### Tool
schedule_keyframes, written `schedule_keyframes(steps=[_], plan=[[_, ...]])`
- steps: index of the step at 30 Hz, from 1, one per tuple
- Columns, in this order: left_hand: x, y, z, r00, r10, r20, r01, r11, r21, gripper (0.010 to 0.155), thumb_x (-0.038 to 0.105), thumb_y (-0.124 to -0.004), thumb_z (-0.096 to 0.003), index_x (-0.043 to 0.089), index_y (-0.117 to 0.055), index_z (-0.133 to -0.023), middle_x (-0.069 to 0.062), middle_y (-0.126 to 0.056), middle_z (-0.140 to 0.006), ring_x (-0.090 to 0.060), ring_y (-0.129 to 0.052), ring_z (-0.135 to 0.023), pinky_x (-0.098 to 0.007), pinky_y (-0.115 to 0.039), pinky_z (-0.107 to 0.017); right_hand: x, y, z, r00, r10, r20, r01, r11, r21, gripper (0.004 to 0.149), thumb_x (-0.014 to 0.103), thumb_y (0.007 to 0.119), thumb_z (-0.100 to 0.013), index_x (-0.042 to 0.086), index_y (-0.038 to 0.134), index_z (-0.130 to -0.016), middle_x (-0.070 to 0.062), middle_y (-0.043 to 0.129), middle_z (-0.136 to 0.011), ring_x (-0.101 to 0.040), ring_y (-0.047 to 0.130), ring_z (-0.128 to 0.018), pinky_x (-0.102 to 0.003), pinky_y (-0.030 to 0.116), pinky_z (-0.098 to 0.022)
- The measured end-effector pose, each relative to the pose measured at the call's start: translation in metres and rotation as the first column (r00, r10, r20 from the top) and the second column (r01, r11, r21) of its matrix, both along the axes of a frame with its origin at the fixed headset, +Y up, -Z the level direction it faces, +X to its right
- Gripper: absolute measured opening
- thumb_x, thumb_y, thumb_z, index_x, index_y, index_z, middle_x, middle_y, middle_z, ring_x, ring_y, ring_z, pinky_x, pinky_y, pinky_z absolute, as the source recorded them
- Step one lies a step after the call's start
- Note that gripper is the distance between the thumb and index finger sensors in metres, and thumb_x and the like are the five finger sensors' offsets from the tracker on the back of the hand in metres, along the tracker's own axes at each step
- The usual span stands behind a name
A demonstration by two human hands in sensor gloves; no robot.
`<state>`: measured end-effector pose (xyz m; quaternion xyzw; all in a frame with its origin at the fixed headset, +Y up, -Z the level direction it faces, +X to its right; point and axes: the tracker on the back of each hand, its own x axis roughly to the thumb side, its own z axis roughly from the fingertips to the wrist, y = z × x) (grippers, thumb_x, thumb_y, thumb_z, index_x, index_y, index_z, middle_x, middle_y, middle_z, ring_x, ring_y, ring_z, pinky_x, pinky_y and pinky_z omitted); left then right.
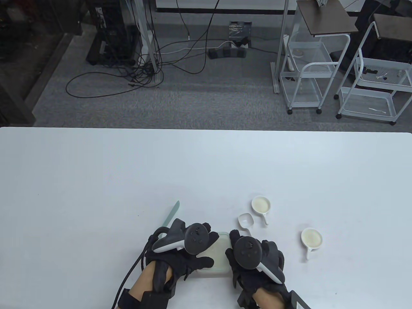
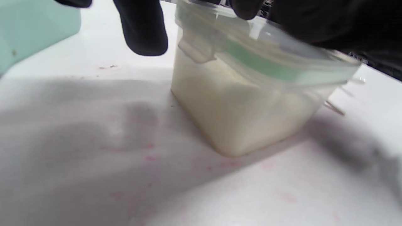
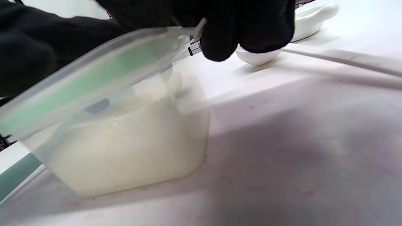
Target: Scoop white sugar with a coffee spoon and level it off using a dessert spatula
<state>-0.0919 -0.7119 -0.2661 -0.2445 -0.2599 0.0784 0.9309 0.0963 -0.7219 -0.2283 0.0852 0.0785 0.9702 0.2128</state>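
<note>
Sugar container [image 1: 215,257] lid [image 3: 94,78] tilted between both hands' grip.

Three white spoons [image 1: 261,207] (two filled), one sugar container [image 1: 216,257], one spatula [image 1: 171,214]

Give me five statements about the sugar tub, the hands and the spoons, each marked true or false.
1. Both hands are on the tub. True: left hand, right hand.
2. The lid is lifted at the right hand's side. True.
3. The spatula lies right of the tub. False: left.
4. Three white spoons lie on the table. True.
5. The tub is empty. False: it holds white sugar.
</note>
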Motion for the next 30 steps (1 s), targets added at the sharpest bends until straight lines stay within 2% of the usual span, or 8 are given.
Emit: schedule_keyframes(steps=[1, 4, 9, 13, 16, 19, 23, 30], plan=[[-0.001, 0.001, 0.000, 1.000, -0.022, -0.001, 0.022, 1.000, 0.003, 0.076, 0.055, -0.070, -0.0463, 0.039, -0.034, -0.112, -0.001, -0.029, -0.124, -0.042, -0.071, -0.102, -0.074, -0.051, -0.071, 0.000, 0.000, 0.000, 1.000, 0.003, 0.005, -0.002, 1.000, -0.007, 0.061, 0.031, 0.071, -0.049, 0.003, 0.057, -0.101, -0.025, 0.076, -0.088, -0.050, 0.073, -0.079, -0.086, 0.042, -0.059], [0.002, 0.007, 0.004, 0.996, -0.071, -0.058, 0.077, 0.992, 0.098, 0.083, 0.057, -0.074, -0.0434, 0.034, -0.034, -0.113, -0.009, -0.031, -0.124, -0.042, -0.073, -0.101, -0.073, -0.054, -0.071, 0.001, 0.000, 0.000, 1.000, 0.003, 0.022, -0.002, 0.999, -0.035, 0.061, 0.032, 0.071, -0.049, 0.004, 0.057, -0.101, -0.026, 0.073, -0.091, -0.052, 0.071, -0.081, -0.087, 0.039, -0.058], [0.006, 0.011, 0.009, 0.976, -0.162, -0.146, 0.183, 0.973, 0.144, 0.088, 0.060, -0.073, -0.0406, 0.032, -0.035, -0.114, -0.014, -0.044, -0.123, -0.040, -0.075, -0.098, -0.071, -0.056, -0.071, -0.001, 0.002, 0.002, 0.998, 0.048, 0.033, -0.048, 0.999, -0.011, 0.063, 0.033, 0.072, -0.048, 0.004, 0.056, -0.102, -0.028, 0.069, -0.094, -0.053, 0.067, -0.084, -0.087, 0.038, -0.059], [0.006, 0.012, 0.012, 0.960, -0.189, -0.206, 0.221, 0.964, 0.150, 0.090, 0.062, -0.071, -0.0389, 0.031, -0.035, -0.115, -0.012, -0.059, -0.116, -0.036, -0.078, -0.092, -0.069, -0.059, -0.071, -0.004, 0.004, 0.004, 0.994, 0.093, 0.053, -0.094, 0.996, 0.008, 0.063, 0.033, 0.072, -0.048, 0.004, 0.056, -0.102, -0.027, 0.068, -0.095, -0.053, 0.068, -0.083, -0.086, 0.039, -0.059], [0.007, 0.013, 0.012, 0.957, -0.185, -0.224, 0.221, 0.964, 0.150, 0.088, 0.062, -0.072, -0.0387, 0.031, -0.039, -0.114, -0.007, -0.080, -0.102, -0.031, -0.086, -0.085, -0.067, -0.062, -0.070, -0.006, 0.004, 0.005, 0.993, 0.103, 0.062, -0.104, 0.995, 0.012, 0.061, 0.033, 0.071, -0.049, 0.005, 0.057, -0.101, -0.027, 0.070, -0.093, -0.052, 0.071, -0.081, -0.086, 0.041, -0.060], [0.008, 0.013, 0.013, 0.953, -0.188, -0.238, 0.229, 0.960, 0.159, 0.086, 0.062, -0.072, -0.0387, 0.031, -0.042, -0.113, 0.000, -0.091, -0.090, -0.026, -0.093, -0.077, -0.066, -0.064, -0.069, -0.007, 0.004, 0.005, 0.993, 0.105, 0.060, -0.106, 0.994, 0.016, 0.060, 0.032, 0.071, -0.049, 0.005, 0.058, -0.101, -0.026, 0.071, -0.092, -0.051, 0.072, -0.081, -0.085, 0.041, -0.060], [0.011, 0.014, 0.015, 0.949, -0.196, -0.246, 0.240, 0.957, 0.163, 0.084, 0.060, -0.072, -0.0399, 0.030, -0.043, -0.113, 0.004, -0.097, -0.080, -0.021, -0.098, -0.070, -0.065, -0.066, -0.069, -0.007, 0.004, 0.005, 0.993, 0.103, 0.057, -0.104, 0.994, 0.016, 0.060, 0.031, 0.071, -0.049, 0.005, 0.059, -0.101, -0.026, 0.073, -0.092, -0.051, 0.073, -0.080, -0.085, 0.042, -0.060], [0.007, 0.012, 0.015, 0.957, -0.142, -0.251, 0.184, 0.971, 0.151, 0.083, 0.057, -0.073, -0.0411, 0.027, -0.044, -0.113, 0.003, -0.098, -0.081, -0.021, -0.099, -0.071, -0.065, -0.067, -0.068, -0.008, 0.004, 0.006, 0.994, 0.103, 0.046, -0.104, 0.994, 0.030, 0.059, 0.031, 0.071, -0.049, 0.004, 0.059, -0.100, -0.024, 0.078, -0.088, -0.049, 0.078, -0.077, -0.084, 0.044, -0.060]])
